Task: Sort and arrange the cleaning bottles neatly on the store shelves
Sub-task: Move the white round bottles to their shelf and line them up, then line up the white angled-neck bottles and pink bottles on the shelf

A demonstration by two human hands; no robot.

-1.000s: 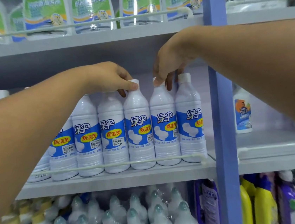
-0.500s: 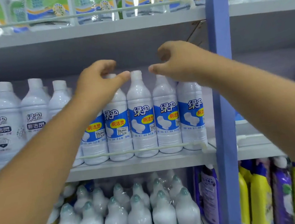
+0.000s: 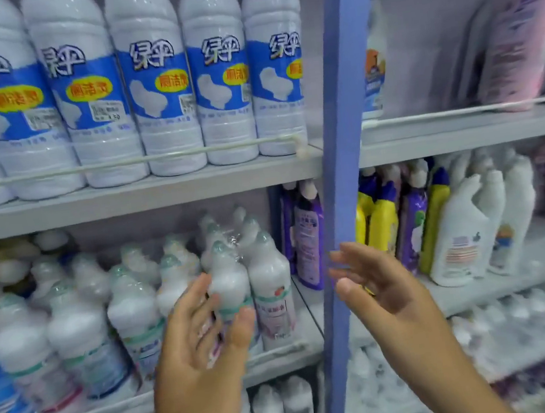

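Observation:
A row of white toilet-cleaner bottles with blue labels (image 3: 158, 83) stands behind a rail on the upper grey shelf (image 3: 141, 196). On the shelf below stand several small white bottles with green caps (image 3: 228, 279), some in plastic wrap. My left hand (image 3: 200, 330) is held up in front of these small bottles with fingers spread and relaxed, holding nothing. My right hand (image 3: 371, 283) hovers open in front of the blue upright post (image 3: 340, 130), fingers pointing left, also holding nothing.
A purple bottle (image 3: 306, 236) stands beside the post. In the right bay are yellow, purple and white handled bottles (image 3: 460, 229), with a pink bottle (image 3: 517, 39) leaning on the shelf above. More white bottles (image 3: 284, 408) fill the bottom shelf.
Both hands have left the caps of the blue-label bottles and dropped to the lower shelf level, opening up. The view has tilted downward and moved closer to the shelves.

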